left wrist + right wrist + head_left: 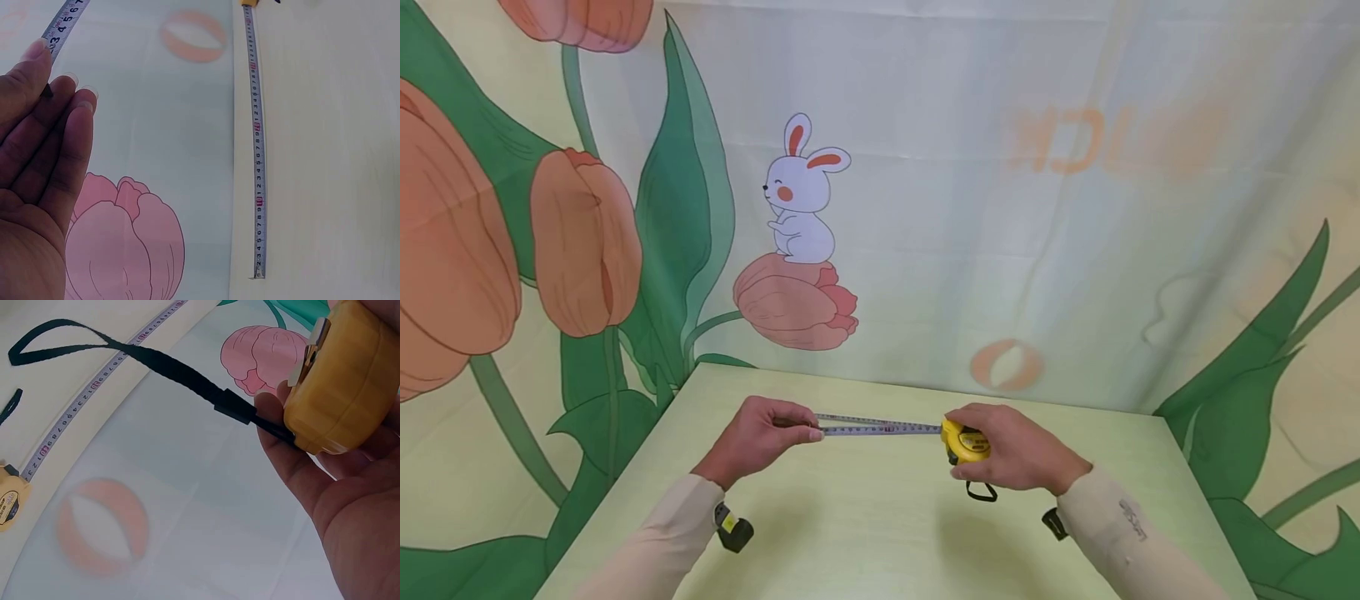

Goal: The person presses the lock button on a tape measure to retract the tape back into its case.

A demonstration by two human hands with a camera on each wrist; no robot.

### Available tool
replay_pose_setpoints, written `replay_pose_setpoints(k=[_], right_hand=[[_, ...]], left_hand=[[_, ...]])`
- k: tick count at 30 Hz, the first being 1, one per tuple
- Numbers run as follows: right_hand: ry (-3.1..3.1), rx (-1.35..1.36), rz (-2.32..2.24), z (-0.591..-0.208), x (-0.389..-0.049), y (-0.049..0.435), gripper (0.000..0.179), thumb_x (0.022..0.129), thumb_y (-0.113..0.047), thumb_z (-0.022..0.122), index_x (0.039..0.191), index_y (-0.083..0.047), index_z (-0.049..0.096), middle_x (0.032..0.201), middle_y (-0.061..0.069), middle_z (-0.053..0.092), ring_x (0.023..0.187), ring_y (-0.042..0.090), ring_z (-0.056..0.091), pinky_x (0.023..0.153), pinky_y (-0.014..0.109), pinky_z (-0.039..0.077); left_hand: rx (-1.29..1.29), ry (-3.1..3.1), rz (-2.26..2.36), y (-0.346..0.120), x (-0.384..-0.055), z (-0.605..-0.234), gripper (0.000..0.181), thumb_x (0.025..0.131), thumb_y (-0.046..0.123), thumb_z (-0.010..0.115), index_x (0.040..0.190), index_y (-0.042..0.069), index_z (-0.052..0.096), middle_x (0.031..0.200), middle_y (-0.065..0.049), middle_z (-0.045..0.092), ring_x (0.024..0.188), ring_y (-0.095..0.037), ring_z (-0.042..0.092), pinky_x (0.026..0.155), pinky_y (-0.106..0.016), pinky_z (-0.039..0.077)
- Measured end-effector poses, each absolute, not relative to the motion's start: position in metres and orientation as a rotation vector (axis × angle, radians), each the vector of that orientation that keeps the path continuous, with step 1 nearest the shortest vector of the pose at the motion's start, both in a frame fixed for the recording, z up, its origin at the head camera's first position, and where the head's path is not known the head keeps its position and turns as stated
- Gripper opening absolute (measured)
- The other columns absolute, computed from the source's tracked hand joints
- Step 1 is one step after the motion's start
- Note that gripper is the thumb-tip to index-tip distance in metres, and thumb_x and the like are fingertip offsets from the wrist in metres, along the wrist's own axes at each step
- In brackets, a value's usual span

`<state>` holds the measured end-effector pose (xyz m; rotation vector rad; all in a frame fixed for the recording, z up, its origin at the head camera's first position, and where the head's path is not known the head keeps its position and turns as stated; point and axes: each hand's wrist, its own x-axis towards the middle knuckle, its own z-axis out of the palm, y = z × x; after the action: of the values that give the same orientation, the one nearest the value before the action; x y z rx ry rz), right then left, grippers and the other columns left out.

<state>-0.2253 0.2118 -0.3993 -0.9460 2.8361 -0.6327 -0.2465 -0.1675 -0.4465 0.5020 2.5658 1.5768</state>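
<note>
My right hand (1018, 446) grips the yellow case of a tape measure (344, 381), whose black wrist strap (169, 372) hangs free. From the case a metal blade (887, 430) runs out to my left hand (760, 437), which pinches its end between thumb and fingers. A second tape measure (9, 497), also yellow, lies on the table with its blade (256, 144) pulled out along the back edge. This second blade's hooked tip (257, 277) shows in the left wrist view. In the head view, the second case is hidden behind my right hand.
The pale table (850, 533) extends under both hands. Behind it hangs a cloth backdrop (940, 208) printed with tulips and a rabbit. Small black devices are strapped at the left wrist (733, 529) and the right wrist (1055, 523).
</note>
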Motion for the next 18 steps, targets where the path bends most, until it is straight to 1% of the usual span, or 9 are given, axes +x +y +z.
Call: replay_pose_setpoints(k=[6,12,18], right_hand=[[2.843,-0.963,-0.634,-0.3995,-0.2251,0.2103,0.055,0.086,-0.030,0.085,0.133,-0.010,0.065,0.118,-0.004,0.068,0.096,0.010,0.058,0.088,0.030,0.055],[2.828,-0.948,-0.621,-0.4007,-0.2266,0.2067,0.055,0.087,-0.032,0.085,0.134,-0.013,0.065,0.121,-0.005,0.068,0.096,0.010,0.057,0.088,0.030,0.054],[2.837,-0.959,-0.608,-0.4016,-0.2266,0.2060,0.050,0.086,-0.032,0.085,0.129,-0.017,0.066,0.115,-0.008,0.066,0.093,0.009,0.056,0.085,0.028,0.053]], left_hand=[[0.501,2.574,1.564,-0.1675,-0.2455,-0.4470,0.017,0.091,0.019,0.082,0.104,0.008,0.082,0.100,-0.009,0.080,0.083,-0.017,0.071,0.080,-0.027,0.059],[0.495,2.575,1.566,-0.1684,-0.2440,-0.4471,0.016,0.091,0.019,0.082,0.103,0.009,0.082,0.100,-0.009,0.080,0.083,-0.018,0.071,0.080,-0.027,0.058],[0.504,2.563,1.575,-0.1688,-0.2437,-0.4482,0.017,0.090,0.020,0.082,0.103,0.009,0.082,0.101,-0.009,0.080,0.084,-0.018,0.072,0.081,-0.029,0.059]])
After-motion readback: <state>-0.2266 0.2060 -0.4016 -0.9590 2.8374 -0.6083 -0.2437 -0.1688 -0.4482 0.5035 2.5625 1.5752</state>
